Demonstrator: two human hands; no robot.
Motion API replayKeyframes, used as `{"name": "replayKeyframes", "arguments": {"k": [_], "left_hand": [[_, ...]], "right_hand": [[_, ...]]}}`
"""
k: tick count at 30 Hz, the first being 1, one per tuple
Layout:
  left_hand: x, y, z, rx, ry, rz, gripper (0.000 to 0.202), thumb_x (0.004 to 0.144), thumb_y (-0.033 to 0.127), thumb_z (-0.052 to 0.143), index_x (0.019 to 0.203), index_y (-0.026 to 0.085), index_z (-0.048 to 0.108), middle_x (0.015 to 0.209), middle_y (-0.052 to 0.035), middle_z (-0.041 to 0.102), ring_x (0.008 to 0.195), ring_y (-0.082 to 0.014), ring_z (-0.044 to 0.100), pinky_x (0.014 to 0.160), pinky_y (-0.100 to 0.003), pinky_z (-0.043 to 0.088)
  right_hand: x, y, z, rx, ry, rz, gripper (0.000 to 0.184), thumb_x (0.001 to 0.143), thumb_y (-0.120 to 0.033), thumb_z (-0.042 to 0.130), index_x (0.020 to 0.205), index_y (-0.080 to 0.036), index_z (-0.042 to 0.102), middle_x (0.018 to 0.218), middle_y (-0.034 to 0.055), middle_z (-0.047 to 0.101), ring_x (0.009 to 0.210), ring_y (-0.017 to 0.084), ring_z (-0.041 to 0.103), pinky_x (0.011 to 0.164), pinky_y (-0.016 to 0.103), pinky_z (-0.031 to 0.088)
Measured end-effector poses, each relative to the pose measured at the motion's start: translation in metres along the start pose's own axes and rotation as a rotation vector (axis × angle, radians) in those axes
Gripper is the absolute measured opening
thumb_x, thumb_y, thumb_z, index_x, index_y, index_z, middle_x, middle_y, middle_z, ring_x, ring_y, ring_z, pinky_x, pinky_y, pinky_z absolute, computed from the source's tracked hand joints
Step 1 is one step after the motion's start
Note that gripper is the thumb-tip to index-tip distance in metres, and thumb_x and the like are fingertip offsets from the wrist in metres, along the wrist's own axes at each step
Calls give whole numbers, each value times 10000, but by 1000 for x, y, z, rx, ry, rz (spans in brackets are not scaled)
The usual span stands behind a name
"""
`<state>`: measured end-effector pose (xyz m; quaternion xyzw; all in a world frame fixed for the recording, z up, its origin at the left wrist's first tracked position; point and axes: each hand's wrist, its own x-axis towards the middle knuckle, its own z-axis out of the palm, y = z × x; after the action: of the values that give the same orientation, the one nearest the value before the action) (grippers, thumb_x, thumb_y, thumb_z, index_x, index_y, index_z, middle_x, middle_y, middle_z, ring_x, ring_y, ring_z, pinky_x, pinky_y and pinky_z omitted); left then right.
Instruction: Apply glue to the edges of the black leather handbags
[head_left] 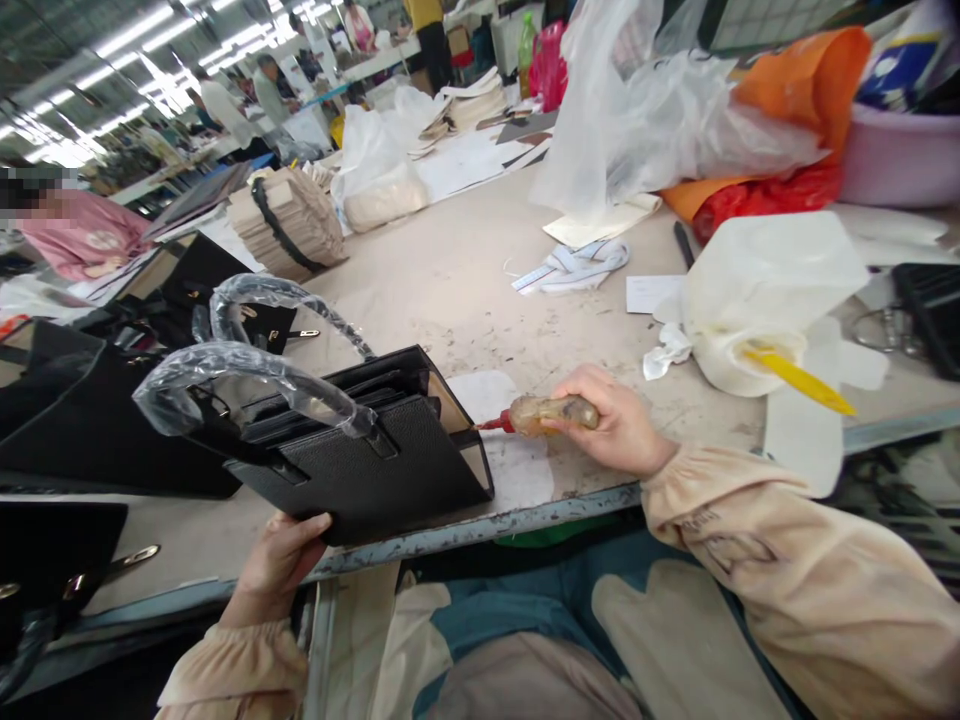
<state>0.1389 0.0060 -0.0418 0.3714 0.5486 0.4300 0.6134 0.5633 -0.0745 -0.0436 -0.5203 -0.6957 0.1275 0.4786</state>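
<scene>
A black leather handbag lies on its side at the near edge of the worktable, its handles wrapped in clear plastic. My left hand grips the bag's lower edge from below the table rim. My right hand is closed round a small squeeze bottle with a red nozzle. The nozzle tip points at the tan inner side panel of the bag and sits right at it.
More black bags lie to the left. A white wrapped bundle with a yellow stick sits right of my hand. Plastic bags, an orange bag and stacked tan pieces crowd the far side. Other people work in the background.
</scene>
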Motion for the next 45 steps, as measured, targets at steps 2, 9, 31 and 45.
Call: {"name": "replayKeyframes", "arguments": {"k": [2, 9, 31, 45], "left_hand": [[0, 0, 0, 4, 11, -10, 629, 388, 102, 885, 990, 177, 720, 881, -53, 744, 832, -223, 692, 765, -241, 578], [1, 1, 2, 38, 2, -3, 583, 408, 145, 896, 964, 183, 723, 932, -58, 741, 857, -205, 687, 773, -222, 571], [-2, 3, 4, 88, -5, -4, 521, 426, 175, 900, 920, 187, 732, 936, -54, 739, 868, -192, 678, 772, -208, 570], [-6, 1, 1, 102, 7, 11, 534, 422, 161, 890, 931, 207, 731, 917, -40, 741, 881, -206, 688, 774, -204, 574]], "right_hand": [[1, 1, 1, 11, -7, 2, 113, 845, -273, 649, 895, -210, 571, 795, 27, 563, 772, 183, 528, 694, 307, 406], [2, 2, 4, 12, -19, -6, 90, 854, -274, 626, 876, -209, 569, 760, 18, 546, 743, 170, 517, 674, 293, 406], [-1, 8, 9, 57, -28, 74, 145, 830, -285, 655, 918, -201, 576, 825, 27, 567, 788, 174, 544, 702, 299, 417], [-2, 6, 12, 120, -32, 367, 234, 746, -301, 707, 916, -208, 575, 834, 6, 593, 739, 169, 558, 678, 292, 439]]}}
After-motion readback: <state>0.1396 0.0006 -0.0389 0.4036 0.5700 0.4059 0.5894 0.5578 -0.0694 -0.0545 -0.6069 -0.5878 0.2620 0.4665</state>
